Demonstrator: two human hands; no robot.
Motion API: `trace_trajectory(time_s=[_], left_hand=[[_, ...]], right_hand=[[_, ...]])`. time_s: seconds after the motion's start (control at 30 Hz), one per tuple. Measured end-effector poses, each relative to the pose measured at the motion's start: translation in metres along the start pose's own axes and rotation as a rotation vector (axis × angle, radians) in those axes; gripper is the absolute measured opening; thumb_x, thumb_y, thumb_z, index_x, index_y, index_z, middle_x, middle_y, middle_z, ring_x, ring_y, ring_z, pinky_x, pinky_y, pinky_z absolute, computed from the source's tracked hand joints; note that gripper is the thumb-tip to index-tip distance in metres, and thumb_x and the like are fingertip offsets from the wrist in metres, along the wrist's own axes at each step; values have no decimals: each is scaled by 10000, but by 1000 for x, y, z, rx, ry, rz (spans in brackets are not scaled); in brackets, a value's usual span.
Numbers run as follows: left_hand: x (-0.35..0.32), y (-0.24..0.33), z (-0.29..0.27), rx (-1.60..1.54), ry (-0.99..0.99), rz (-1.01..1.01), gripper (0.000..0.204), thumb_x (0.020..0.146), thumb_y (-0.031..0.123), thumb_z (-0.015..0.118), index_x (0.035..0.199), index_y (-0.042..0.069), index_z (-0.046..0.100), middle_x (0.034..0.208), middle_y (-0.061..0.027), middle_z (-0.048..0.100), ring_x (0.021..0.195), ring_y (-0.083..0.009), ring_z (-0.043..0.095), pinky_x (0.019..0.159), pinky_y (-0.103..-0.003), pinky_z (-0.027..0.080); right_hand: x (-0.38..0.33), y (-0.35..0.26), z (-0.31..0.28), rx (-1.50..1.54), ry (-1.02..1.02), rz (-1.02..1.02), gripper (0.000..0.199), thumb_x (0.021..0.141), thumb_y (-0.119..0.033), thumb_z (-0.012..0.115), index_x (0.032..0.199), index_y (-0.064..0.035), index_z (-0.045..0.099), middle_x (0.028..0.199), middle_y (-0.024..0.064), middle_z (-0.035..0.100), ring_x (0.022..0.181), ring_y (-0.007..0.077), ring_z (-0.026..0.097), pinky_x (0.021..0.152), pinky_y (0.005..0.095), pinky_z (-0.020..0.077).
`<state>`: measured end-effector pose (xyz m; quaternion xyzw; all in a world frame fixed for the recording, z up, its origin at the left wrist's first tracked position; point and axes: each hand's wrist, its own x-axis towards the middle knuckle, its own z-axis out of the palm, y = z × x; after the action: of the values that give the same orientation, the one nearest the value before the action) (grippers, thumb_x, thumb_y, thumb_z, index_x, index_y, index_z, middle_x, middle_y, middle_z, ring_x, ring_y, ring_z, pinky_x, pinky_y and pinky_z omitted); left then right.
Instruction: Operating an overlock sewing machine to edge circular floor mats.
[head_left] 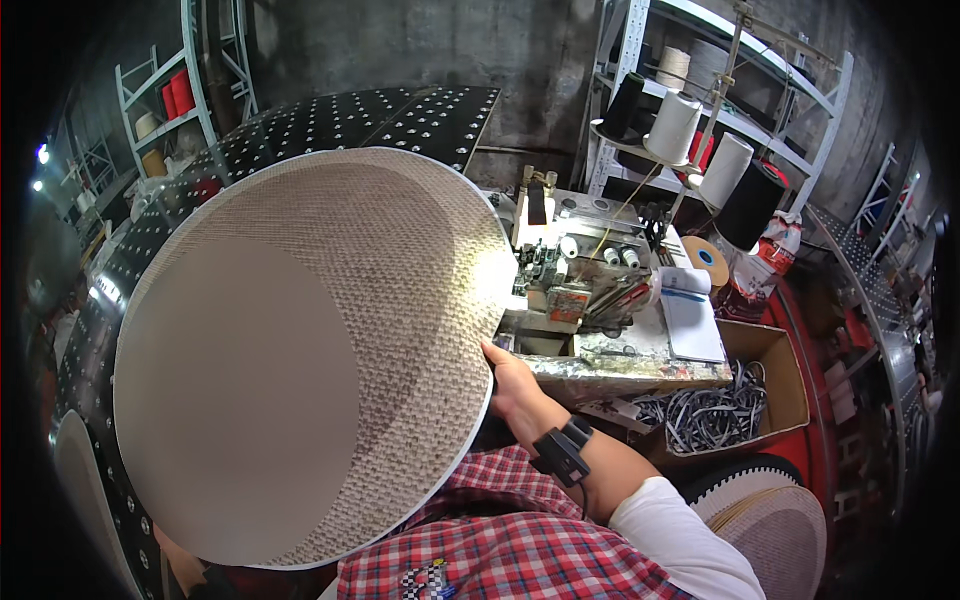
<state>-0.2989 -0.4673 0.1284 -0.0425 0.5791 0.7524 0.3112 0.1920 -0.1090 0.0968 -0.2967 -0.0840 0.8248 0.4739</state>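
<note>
Two bare hands are at one large oval mat (420,280), woven in beige with a pale bound edge, which spreads out left of the sewing machine (560,265), its right rim lying at the machine's lit needle area. The right hand (512,383) is just in front of the sewing machine, holding the mat's right edge with the thumb near the rim and the other fingers mostly out of sight beneath. Its forearm slants up and leftward from the white sleeve (680,530), elbow bent, with a black band (562,450) strapped at the wrist. The left hand (177,560) is far to the left and front of the sewing machine, low by the mat's lower-left edge, largely hidden; I cannot tell whether its fingers are wide or closed on the rim. Behind and left of the sewing machine stretches a black studded table (400,115). Thread cones (674,128) stand behind and right of the machine, and a carton (788,375) of tangled strips (712,412) sits to its front right
</note>
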Motion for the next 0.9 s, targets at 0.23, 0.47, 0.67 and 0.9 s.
trace_trajectory(time_s=[0.23,0.47,0.67,0.9], left_hand=[[-20,-14,24,-62,-92,33,582,794,317,390,1220,-65,284,1196,-191,400,1053,-317,444,886,-378,369],[-46,-17,48,-91,-117,-37,605,788,330,352,1252,-42,244,1228,-196,360,1094,-306,412,895,-365,366],[-56,-19,68,-76,-44,-4,629,804,366,324,1281,-26,199,1277,-196,308,1132,-315,373,926,-370,330],[-65,-31,69,-194,-191,-93,579,831,320,310,1286,-14,181,1276,-191,305,1144,-319,362,931,-383,328]], right_hand=[[30,-28,1,25,34,-174,309,872,-177,396,1054,60,474,1012,175,548,893,264,553,796,367,457],[40,-32,5,109,22,-184,304,862,-175,428,1060,51,479,992,159,561,882,247,560,763,349,467],[9,-19,5,54,64,-33,303,871,-174,405,1076,41,461,1046,170,530,929,268,536,820,389,446],[45,-45,-7,223,-115,-87,316,871,-176,388,1053,71,463,969,181,567,810,271,584,726,364,493]])
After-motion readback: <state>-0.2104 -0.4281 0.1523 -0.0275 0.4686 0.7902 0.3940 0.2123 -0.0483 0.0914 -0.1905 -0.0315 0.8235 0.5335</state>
